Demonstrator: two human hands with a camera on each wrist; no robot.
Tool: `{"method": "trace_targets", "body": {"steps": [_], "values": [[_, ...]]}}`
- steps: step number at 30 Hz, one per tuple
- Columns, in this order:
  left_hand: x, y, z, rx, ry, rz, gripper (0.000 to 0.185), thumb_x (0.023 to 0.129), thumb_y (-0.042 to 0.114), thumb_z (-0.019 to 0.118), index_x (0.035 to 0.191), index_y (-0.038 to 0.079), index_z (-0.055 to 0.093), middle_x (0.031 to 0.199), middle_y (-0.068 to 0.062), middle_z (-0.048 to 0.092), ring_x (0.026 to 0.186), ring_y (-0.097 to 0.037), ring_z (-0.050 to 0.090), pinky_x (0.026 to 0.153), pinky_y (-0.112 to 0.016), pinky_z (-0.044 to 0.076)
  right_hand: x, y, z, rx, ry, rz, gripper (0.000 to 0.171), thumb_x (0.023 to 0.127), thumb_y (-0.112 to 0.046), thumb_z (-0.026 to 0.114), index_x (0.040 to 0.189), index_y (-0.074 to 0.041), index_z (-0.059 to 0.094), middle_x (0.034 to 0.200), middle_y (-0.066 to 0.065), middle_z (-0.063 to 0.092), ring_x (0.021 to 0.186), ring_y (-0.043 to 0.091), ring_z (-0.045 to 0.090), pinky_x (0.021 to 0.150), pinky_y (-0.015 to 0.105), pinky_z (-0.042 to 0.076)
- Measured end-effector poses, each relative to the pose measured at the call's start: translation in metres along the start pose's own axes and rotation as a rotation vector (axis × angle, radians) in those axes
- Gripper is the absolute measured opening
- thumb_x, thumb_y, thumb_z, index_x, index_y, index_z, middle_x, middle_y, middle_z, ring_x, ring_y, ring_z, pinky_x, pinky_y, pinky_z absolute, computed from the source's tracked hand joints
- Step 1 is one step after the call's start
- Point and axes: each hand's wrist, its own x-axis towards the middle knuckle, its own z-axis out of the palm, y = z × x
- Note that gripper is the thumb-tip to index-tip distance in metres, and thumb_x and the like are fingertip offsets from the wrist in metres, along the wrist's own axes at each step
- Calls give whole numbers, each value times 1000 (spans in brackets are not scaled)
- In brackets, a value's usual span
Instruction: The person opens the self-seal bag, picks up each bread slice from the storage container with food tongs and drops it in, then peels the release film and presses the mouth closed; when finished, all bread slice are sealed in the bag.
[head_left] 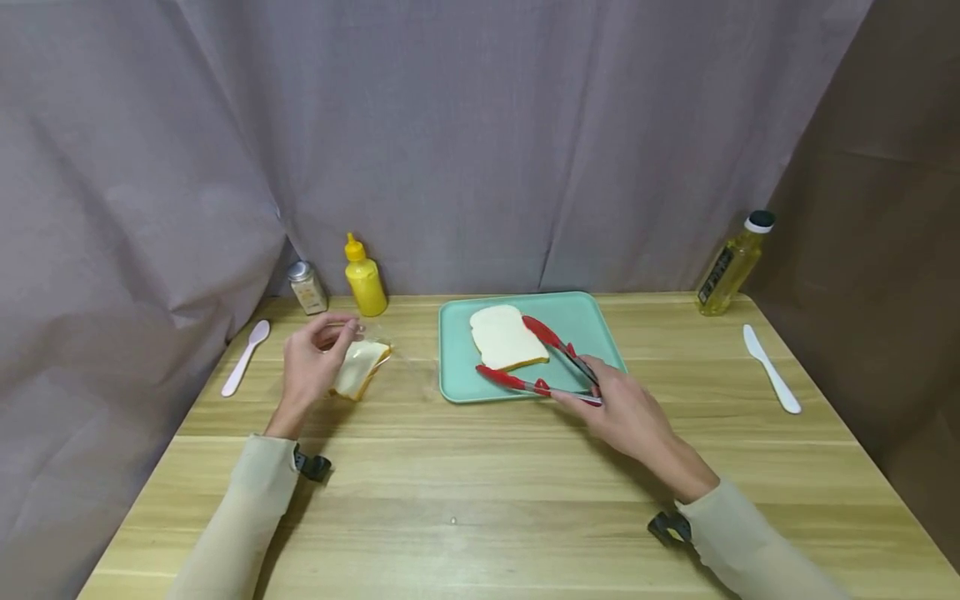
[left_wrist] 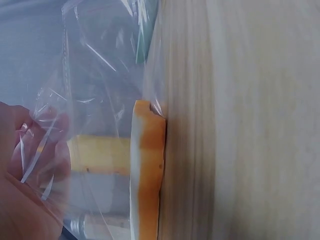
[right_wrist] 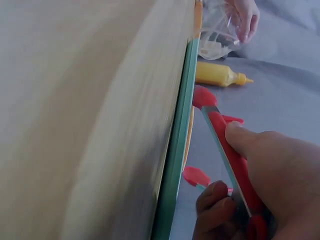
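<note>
Head view: at frame centre the right hand (head_left: 626, 412) grips red tongs (head_left: 543, 362), whose long axis runs from lower right to upper left, tips spread on either side of a bread slice (head_left: 506, 337) on the teal tray (head_left: 592, 329). Left of centre, the left hand (head_left: 315, 362) pinches a clear bag (head_left: 367, 358) holding bread.

Left wrist view: fingers (left_wrist: 30, 165) clutch the bag's plastic at lower left; the bagged bread (left_wrist: 147, 170) stands on edge against the table (left_wrist: 250, 120).

Right wrist view: thumb and fingers clasp the tongs at lower right, tips pointing up the frame along the tray's edge.
</note>
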Motion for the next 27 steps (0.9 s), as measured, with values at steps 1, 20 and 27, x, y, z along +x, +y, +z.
{"method": "trace_targets", "body": {"steps": [1,20,27], "values": [[0,0,0,-1,-7,-5,16,104,6,72,113,-6,78,101,-26,81,88,-32,83,74,-7,57,-2,3,-2,4,-2,15,90,96,-68,71,157,-6,51,122,18,71,109,34,68,86,54,59],[0,-6,6,4,-91,12,13,102,0,71,110,-9,76,99,-26,82,84,-31,82,77,-8,59,4,6,-4,-122,-106,104,105,92,-82,65,158,-2,47,93,16,72,78,26,64,58,34,44],[4,-31,8,49,-89,27,14,103,10,74,112,0,79,99,-20,83,87,-35,82,77,-7,57,8,1,1,-122,-117,99,106,91,-83,64,156,1,47,107,24,76,79,29,68,56,37,47]]}}
